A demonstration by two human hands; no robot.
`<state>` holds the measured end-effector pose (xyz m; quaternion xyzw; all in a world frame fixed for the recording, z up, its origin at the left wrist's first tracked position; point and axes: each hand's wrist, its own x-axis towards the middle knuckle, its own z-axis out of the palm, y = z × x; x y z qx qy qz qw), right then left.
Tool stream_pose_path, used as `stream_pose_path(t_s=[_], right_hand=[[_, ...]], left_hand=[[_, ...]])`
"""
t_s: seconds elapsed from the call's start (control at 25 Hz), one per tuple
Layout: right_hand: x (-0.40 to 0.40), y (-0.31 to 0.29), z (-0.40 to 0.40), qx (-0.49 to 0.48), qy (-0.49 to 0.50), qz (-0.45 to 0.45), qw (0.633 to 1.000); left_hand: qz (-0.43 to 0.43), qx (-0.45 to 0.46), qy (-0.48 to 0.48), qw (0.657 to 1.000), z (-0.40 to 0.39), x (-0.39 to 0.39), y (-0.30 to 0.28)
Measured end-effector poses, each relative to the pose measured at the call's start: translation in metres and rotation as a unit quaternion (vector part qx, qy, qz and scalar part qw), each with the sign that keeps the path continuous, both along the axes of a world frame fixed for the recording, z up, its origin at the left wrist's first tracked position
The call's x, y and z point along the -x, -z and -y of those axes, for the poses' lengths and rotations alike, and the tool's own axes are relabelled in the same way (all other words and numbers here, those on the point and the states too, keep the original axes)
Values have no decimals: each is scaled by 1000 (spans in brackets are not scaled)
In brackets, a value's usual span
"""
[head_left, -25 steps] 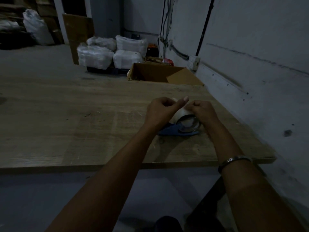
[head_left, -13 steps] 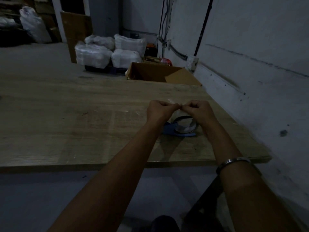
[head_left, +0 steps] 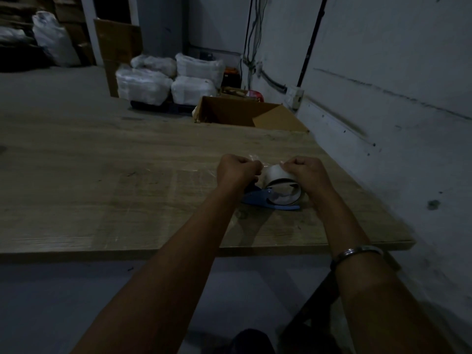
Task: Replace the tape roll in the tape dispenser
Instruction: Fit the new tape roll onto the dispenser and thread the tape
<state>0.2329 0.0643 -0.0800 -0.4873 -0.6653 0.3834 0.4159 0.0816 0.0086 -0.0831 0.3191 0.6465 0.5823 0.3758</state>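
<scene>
Dim storeroom, a wooden worktop [head_left: 102, 175] by the wall. On it lies the blue tape dispenser [head_left: 258, 199] with the tape roll [head_left: 277, 176] seated in it. Left hand [head_left: 236, 169] and right hand [head_left: 306, 172] hover fisted, each pinching the tape's loose end — freeing it, I'd say. Next it needs threading toward the cutter, kept taut.

dim light all round. a wooden table [head_left: 107, 190] filled the foreground, its right end near a scuffed white wall [head_left: 398, 80]. beyond its far edge sat an open cardboard box [head_left: 245, 114] and white sacks [head_left: 168, 80] on a grey floor [head_left: 48, 90]. cables [head_left: 251, 37] ran down the corner.
</scene>
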Motion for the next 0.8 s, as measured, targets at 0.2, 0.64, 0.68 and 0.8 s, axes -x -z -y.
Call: stream_pose_path(t_s=[0.2,0.64,0.68,0.8], right_hand=[[-3,2,0,8,19,-27,999],[2,-7,5,19,21,7,1000],[3,-9,4,9,11,32,999],[5,-10,3,-18,5,89,996]], left_hand=[[51,-10,-12,999,8,5,4],[108,-6,27,994,19,6,1],[122,-4,35,992,22,6,-2],[117,10,53,992,26,4,-7]])
